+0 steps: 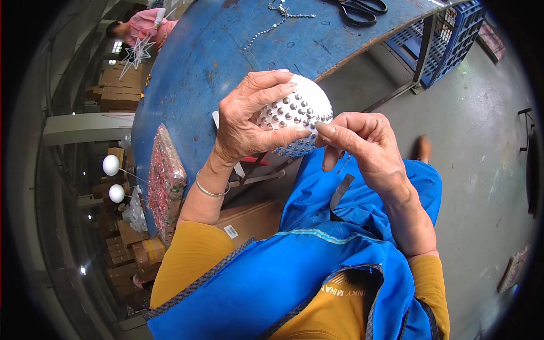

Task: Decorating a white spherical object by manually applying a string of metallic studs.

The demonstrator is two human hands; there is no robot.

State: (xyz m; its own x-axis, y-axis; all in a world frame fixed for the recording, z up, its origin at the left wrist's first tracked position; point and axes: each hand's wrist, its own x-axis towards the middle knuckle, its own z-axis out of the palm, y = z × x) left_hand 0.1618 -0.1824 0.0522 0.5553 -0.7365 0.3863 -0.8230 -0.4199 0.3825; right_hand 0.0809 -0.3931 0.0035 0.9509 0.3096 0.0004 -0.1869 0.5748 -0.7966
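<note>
A white ball (314, 97) studded with rows of shiny silver half-round beads is held above my lap, beside the table edge. My left hand (249, 116) is closed around its left side, fingers over the top and thumb across the studded front. At the ball's right side my right hand (360, 139) pinches thumb and forefinger together against the beaded surface. Whatever is between those fingertips is too small to make out. Below that hand a thin dark strand seems to hang against my blue apron (362, 209).
On the blue table (209, 85) lie a silver bead chain (277, 24) and black-handled scissors (360, 11). A plastic bag of red and green bits (165, 181) sits at the left. White balls on sticks (111, 165), a blue crate (447, 48) and a person in pink (150, 25) are beyond.
</note>
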